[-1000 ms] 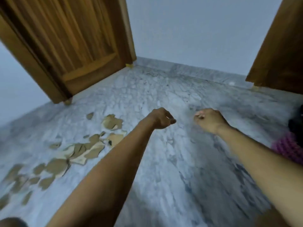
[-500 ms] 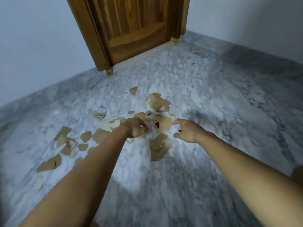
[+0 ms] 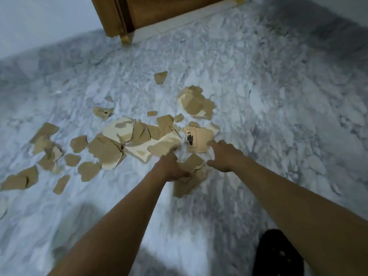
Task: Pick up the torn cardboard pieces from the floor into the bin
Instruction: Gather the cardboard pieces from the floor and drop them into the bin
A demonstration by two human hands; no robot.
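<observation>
Light, stiff torn brown cardboard pieces should lift by their edges; left hand grips one, right hand is spread.

tan cardboard pieces, grey-white marbled floor, brown door.

I saw a grey-white marbled floor filling the frame, blurred toward its edges. Torn cardboard pieces lay scattered on it from the left edge to just right of centre, brown and cream, several overlapping. A crumpled clump sat above centre, with a lone scrap higher up, apart from the rest. A printed piece with black marking lay flat at centre. A wooden door stood at the top. At the lower right was a dark object I could not identify.
</observation>
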